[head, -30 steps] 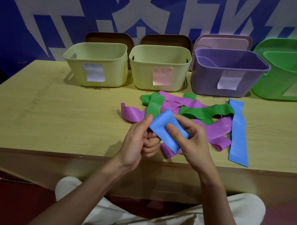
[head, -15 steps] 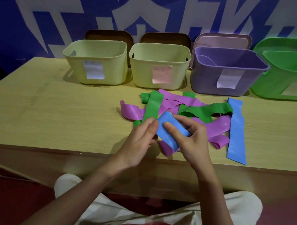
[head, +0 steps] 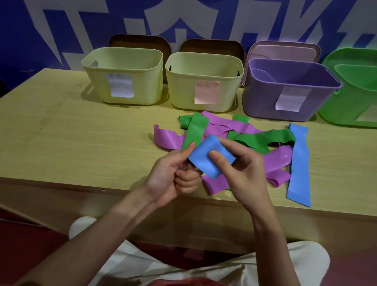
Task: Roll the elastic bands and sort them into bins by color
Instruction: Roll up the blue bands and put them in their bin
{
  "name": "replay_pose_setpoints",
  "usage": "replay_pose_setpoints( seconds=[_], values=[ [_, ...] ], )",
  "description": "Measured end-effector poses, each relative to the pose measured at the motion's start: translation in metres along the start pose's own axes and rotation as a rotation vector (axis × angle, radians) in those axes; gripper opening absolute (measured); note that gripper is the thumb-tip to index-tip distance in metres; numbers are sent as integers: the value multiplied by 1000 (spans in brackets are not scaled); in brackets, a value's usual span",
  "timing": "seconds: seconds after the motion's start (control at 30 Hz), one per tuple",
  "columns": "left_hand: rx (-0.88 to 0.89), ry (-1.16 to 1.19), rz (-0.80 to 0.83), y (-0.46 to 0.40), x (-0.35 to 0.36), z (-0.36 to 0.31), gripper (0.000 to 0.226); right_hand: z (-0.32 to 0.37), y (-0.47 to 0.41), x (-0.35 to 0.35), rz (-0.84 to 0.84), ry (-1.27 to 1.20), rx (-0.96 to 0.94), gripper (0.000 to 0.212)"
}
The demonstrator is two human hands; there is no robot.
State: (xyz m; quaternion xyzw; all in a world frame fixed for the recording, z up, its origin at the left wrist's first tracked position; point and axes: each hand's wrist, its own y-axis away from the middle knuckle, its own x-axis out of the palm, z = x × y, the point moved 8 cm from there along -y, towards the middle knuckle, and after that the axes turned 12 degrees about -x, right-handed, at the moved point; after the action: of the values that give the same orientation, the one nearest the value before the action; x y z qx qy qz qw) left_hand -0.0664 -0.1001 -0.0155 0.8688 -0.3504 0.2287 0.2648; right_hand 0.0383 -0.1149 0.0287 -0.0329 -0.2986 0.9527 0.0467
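Four plastic bins stand in a row along the far edge of the pale wooden table (head: 55,142): two pale yellow bins, the left one (head: 123,76) with a white label and the next (head: 203,82) with a pink label, then a purple bin (head: 290,90) with a white label, and a green bin (head: 360,91) at the far right corner, partly cut off by the frame. What shows of their insides holds no bands. Flat lids lean behind them: two brown, one pink, one green.

Two blue bands are in view. One long flat blue elastic band (head: 299,163) lies toward the right, reaching the near edge. The other, a rolled blue elastic band (head: 206,159), is held above the near edge. The right hand (head: 244,177) pinches it, thumb on top and fingers (head: 226,142) curled over its far side. The left hand (head: 171,176) touches its left end with the thumb tip, its other fingers curled in toward the palm.

Between bins and hands lies a tangled heap of purple elastic bands (head: 276,158) and green elastic bands (head: 260,139); their number cannot be told.
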Motion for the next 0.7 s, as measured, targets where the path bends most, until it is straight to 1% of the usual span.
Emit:
replay_pose_setpoints(
  seconds=[0.07, 0.13, 0.2, 0.27, 0.33, 0.4, 0.43, 0.5, 0.57, 0.63, 0.7],
  values=[
    [-41, -41, -24, -1, 0, 3, 38, 1, 1, -1, -6, 41, 2, 23],
    [-8, -174, -136, -2, -5, -1, 45, 0, 2, -5, -34, 86, 16, 20],
    [91, -326, -253, 0, -6, -10, 44, -3, 4, -9, -64, 117, 41, 19],
    [234, -463, -307, 5, 0, -19, 46, -6, 5, -11, -70, 133, 62, 21],
    [360, -611, -352, 11, 4, -23, 38, -8, 7, -10, -71, 126, 81, 23],
    [398, -694, -393, 12, 3, -21, 40, -8, 9, -7, -76, 87, 95, 15],
    [397, -699, -408, 12, 1, -20, 44, -8, 9, -5, -75, 72, 92, 11],
    [385, -656, -424, 12, -4, -18, 47, -5, 10, -1, -67, 38, 89, 12],
    [346, -570, -426, 11, -6, -15, 41, -3, 11, 0, -75, -12, 107, 16],
    [317, -468, -415, 10, -9, -14, 33, -5, 13, -4, -99, -6, 125, 21],
    [290, -354, -368, 10, -12, -14, 33, -9, 13, -7, -124, 7, 141, 18]
  ],
)
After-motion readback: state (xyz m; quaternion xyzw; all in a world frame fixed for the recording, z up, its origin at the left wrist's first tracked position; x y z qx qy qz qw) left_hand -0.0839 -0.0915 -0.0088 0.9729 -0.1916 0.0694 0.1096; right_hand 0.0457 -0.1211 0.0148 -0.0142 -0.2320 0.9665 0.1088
